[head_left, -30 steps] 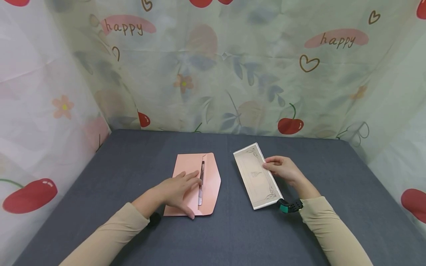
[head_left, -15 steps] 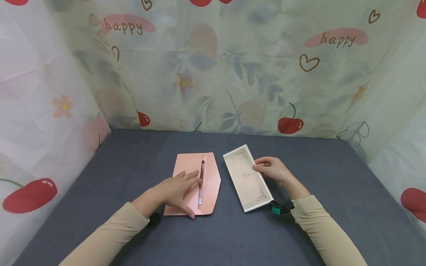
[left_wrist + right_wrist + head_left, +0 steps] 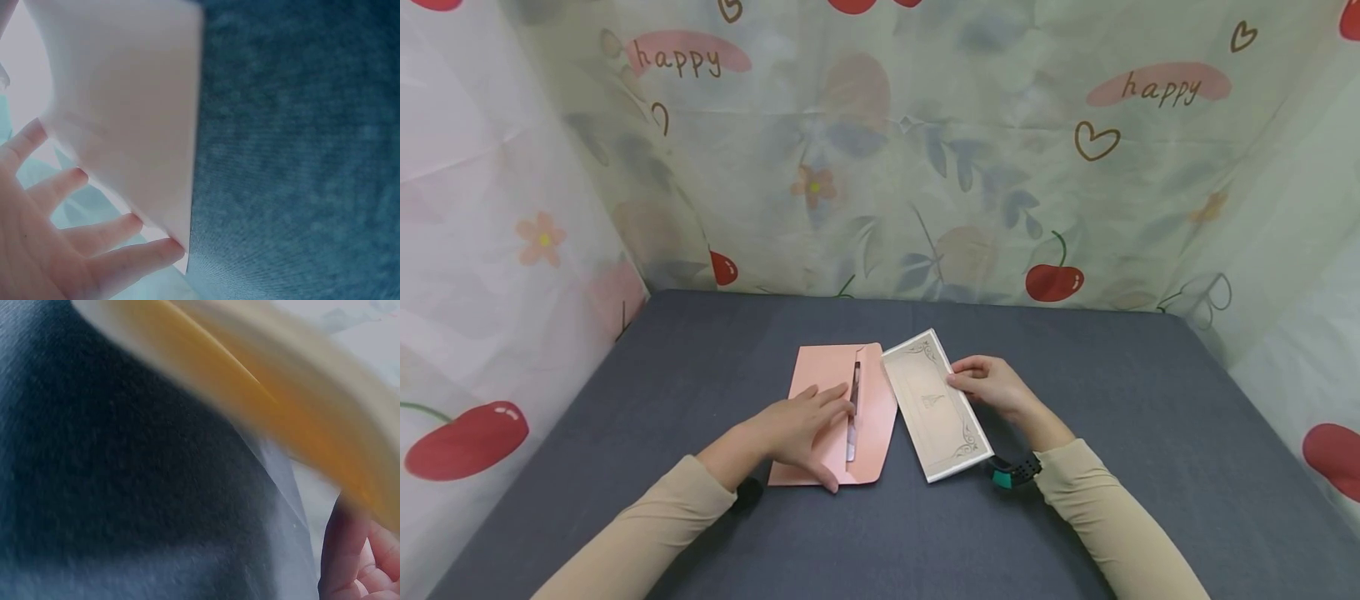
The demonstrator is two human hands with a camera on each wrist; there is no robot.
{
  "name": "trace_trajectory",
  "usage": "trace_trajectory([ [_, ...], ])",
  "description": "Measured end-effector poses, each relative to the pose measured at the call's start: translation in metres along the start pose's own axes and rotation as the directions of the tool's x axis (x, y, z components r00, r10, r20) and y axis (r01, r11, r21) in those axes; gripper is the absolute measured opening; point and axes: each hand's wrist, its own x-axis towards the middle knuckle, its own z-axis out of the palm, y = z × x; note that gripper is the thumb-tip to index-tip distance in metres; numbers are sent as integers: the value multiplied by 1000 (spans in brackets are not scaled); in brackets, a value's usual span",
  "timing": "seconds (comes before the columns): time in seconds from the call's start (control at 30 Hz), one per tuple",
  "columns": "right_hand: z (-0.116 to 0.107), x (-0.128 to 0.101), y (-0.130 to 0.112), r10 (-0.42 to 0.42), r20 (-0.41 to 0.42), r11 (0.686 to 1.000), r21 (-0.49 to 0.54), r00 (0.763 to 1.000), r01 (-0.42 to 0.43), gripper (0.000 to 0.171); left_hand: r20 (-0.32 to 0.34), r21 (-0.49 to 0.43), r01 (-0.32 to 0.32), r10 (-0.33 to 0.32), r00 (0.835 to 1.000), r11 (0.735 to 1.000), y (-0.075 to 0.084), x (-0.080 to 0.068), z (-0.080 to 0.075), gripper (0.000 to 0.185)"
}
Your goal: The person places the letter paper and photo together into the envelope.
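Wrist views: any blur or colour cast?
Right wrist: the card is smeared, tinted orange, and the cloth under it falls into dark shadow. Left wrist: soft focus, envelope washed out pale, fingers blurred. Head: sharp, evenly lit, wide-angle bend at the edges.

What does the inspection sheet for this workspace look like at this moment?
Surface: dark grey cloth-covered table, flat.
Job's things: pink paper envelope lying flat, flap open to the right; cream rectangular card with ornate printed border, its left edge over the flap.
Clutter: nothing seen.
Hands: left hand rests flat with straight fingers on the envelope at its opening; right hand pinches the card's right edge.
Cables: nothing seen; a black and green wrist strap on the right wrist.
Surroundings: pale fabric backdrop printed with cherries, flowers and "happy" on three sides.
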Motion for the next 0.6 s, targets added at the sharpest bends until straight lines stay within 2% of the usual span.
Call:
trace_trajectory([
  [0.6, 24, 8, -3, 12, 10, 998, 59, 1000, -12, 33, 1, 3, 17, -17, 1000, 1000, 0, 1, 1, 97],
])
